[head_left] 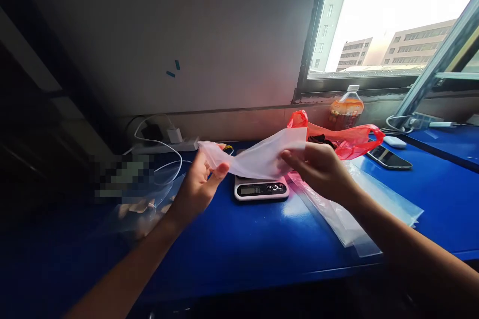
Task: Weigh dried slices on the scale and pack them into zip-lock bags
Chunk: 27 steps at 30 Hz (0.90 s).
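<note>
A translucent white plastic bag [258, 157] is stretched sideways between my two hands, above a small digital scale [262, 190]. My left hand [200, 182] is closed on the bag's narrow, bunched left end. At its wider right end, my right hand [320, 167] pinches the bag between thumb and fingers. The bag hides most of the scale's top; its display and buttons show at the front. Just behind my right hand stands a red plastic carrier bag [355, 140] with something dark in it. Flat clear plastic bags [385, 194] lie under my right forearm.
Clear bags with pale pieces [138, 209] lie left on the blue table [232, 254]. White cables run to a charger [174, 134] and power strip by the wall. A drink bottle [347, 109], a phone [391, 157] and a white case [394, 142] are at the right.
</note>
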Available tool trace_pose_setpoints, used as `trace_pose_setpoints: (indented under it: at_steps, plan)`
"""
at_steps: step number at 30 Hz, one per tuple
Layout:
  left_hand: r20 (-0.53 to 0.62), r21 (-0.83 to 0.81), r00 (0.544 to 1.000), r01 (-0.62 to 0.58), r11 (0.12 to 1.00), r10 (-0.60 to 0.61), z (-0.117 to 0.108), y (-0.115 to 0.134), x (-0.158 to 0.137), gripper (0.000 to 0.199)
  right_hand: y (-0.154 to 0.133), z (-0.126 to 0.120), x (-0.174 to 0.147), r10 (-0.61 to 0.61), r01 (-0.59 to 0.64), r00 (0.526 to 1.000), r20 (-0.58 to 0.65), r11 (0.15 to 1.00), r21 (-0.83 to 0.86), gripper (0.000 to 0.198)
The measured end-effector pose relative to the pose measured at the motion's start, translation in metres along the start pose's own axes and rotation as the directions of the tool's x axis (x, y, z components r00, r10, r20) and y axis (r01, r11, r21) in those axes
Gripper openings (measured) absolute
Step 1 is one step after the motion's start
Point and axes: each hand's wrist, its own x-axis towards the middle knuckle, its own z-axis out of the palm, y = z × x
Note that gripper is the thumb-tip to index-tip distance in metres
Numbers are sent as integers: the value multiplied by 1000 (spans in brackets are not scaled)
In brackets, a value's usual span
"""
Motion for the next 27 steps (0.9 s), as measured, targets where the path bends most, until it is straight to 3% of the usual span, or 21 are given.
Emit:
trace_pose_setpoints:
  at_steps: [3,8,12,14,15,17,18,20,23,27]
  plan:
    - [-115,-85,987,100,991,-109,-3,0,7,48,15,5,-3,37,-34,991,127,999,-27,37]
    - [-172,-295,970,114,949,-170,-6,-3,16,38,14,3,0,156,-174,983,96,962,210,45]
    - [-155,-338,973,113,934,-173,-14,1,15,44,18,1,4,190,-210,977,95,931,298,42]
    - [-67,-276,977,176,945,-202,-20,6,13,45,21,0,6,171,-160,985,-22,956,244,34]
    - [33,-212,972,235,949,-234,-22,8,12,44,23,0,7,154,-132,983,-97,970,202,31]
    - [264,-44,913,333,942,-310,-25,10,10,41,24,4,7,122,-102,981,-154,986,131,27]
    - [355,25,872,353,935,-338,-25,11,9,39,24,7,6,111,-100,989,-100,989,110,26]
    - [445,79,825,351,933,-348,-23,11,8,36,23,17,2,91,-101,989,120,992,78,26]
    - [508,114,788,340,933,-349,-18,9,7,34,21,32,-7,80,-129,898,432,988,86,34]
    - [622,216,682,324,921,-386,-18,9,6,32,22,42,-15,59,-213,825,562,954,212,36]
